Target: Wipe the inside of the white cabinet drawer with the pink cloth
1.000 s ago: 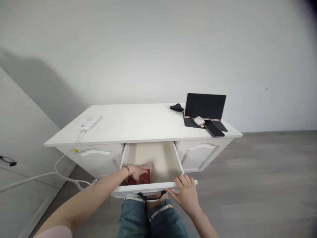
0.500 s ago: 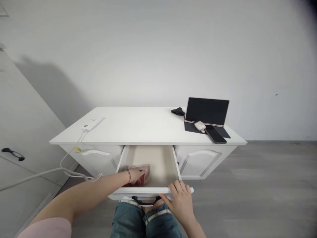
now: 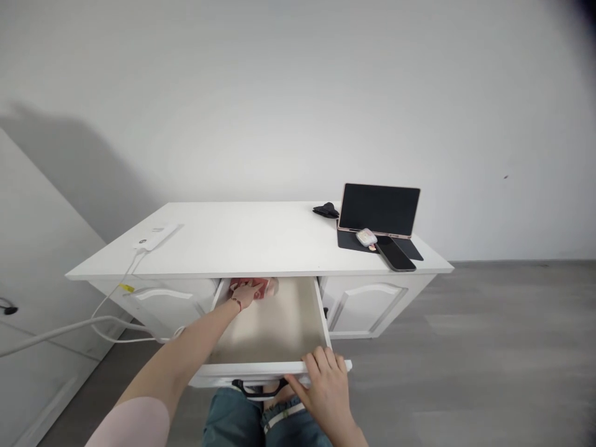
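Observation:
A white drawer (image 3: 267, 366) is pulled out from under the desk top. Toward its back left corner lies a flat red packet (image 3: 261, 288) with a clear, pale margin, partly under the desk's edge. My left hand (image 3: 246, 295), a beaded bracelet at the wrist, has its fingers on this packet; the grip underneath is partly hidden. With fingers hooked over the drawer's front panel and thumb on its outer face, my right hand (image 3: 326, 382) grips the right end, beside the black handle (image 3: 261, 392).
On the white desk (image 3: 242, 239) stand a tablet (image 3: 379, 210) with a dark cover, a phone (image 3: 395, 253), a small pale case (image 3: 366, 237) and a black folded item (image 3: 326, 210). A white power strip (image 3: 156, 237) trails its cable at left, near a cabinet (image 3: 37, 248).
My left hand and the red packet have moved from the drawer's front left to its back left. My right hand stays on the drawer front. The view has shifted slightly.

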A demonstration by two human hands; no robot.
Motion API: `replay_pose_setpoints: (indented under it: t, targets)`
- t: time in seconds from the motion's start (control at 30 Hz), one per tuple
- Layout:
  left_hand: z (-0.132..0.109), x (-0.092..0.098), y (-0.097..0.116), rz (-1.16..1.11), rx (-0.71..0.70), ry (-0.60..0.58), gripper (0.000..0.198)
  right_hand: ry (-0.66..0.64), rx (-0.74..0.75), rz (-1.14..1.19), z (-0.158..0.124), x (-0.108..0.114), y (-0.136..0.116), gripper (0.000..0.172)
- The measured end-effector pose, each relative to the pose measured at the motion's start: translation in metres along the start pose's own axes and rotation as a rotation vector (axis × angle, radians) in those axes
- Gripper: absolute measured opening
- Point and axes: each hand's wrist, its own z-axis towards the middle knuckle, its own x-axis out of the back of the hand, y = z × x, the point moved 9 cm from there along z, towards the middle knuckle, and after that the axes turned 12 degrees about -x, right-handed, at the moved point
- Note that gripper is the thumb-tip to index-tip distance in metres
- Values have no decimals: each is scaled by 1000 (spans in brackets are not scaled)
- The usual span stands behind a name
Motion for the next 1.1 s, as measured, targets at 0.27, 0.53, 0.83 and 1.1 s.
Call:
replay_pose_setpoints:
  t: [0.27,0.53,0.83,1.1]
  targets:
    - [11,-10,35,7,-71,-188,95,-10,1,17,0,0,0,34]
    - [-13,-22,125,150,-424,-327,99,-4,8,28,0,0,0,33]
    - [-48,-36,185,99,-767,-343,79,5,19,46,-1,-2,0,30]
    - [8,-26,175,104,-697,-228,61,10,4,26,-1,0,0,31]
